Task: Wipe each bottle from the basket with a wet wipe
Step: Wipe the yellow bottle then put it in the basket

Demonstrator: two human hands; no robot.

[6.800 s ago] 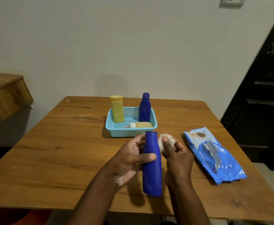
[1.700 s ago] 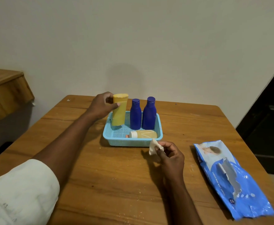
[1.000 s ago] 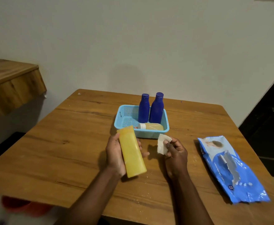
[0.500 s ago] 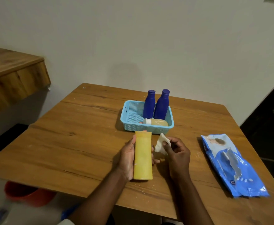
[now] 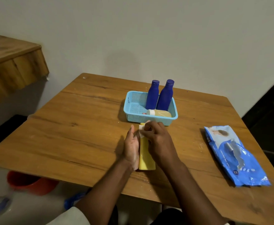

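My left hand [image 5: 131,147] grips a yellow bottle [image 5: 145,157] from its left side, holding it lengthwise over the wooden table [image 5: 77,127]. My right hand [image 5: 157,140] lies across the bottle's far end and presses a white wet wipe [image 5: 141,129] onto it. Behind my hands stands a light blue basket [image 5: 133,116]. In it two dark blue bottles, one on the left [image 5: 152,95] and one on the right [image 5: 166,95], stand upright, and a small pale yellow bottle [image 5: 159,113] with a white cap lies on its side.
A blue pack of wet wipes [image 5: 235,155] lies on the table to the right. A wooden shelf [image 5: 11,65] juts out at the left. A red bucket [image 5: 30,182] sits on the floor under the table's near left edge. A dark door [image 5: 272,119] is at the right.
My left hand took the yellow bottle out of the basket and brought it near me. My right hand moved the wipe from beside the bottle onto its far end.
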